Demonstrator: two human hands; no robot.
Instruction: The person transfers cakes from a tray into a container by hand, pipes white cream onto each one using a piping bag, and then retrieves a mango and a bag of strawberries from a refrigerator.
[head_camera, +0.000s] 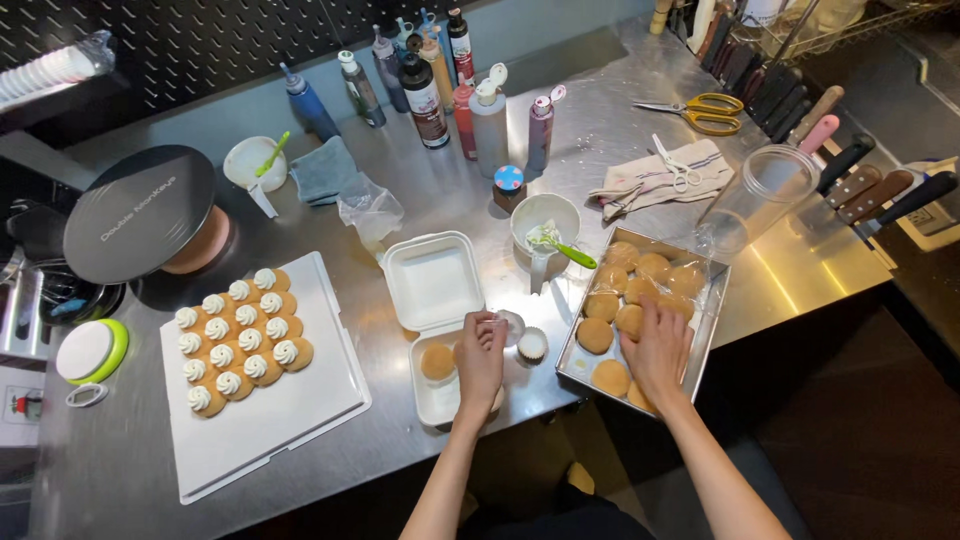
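Note:
My left hand (481, 352) rests over the bottom half of an open white clamshell box (432, 281), its fingertips pinching a paper cupcake liner (511, 322). One round tan cookie (437, 361) lies in the box beside the hand. A second pleated liner (532, 344) stands just right of the box. My right hand (658, 345) is down in a metal tray (713, 302) of plain round cookies (600, 335), fingers closed around one of them.
A white board (300, 410) at left carries several cookies topped with white cream swirls (238, 336). A white cup with a green spatula (545, 225), squeeze bottles (487, 125), scissors (700, 112), a clear plastic tub (760, 195) and knives (860, 185) sit farther back. The counter edge runs just below the box and tray.

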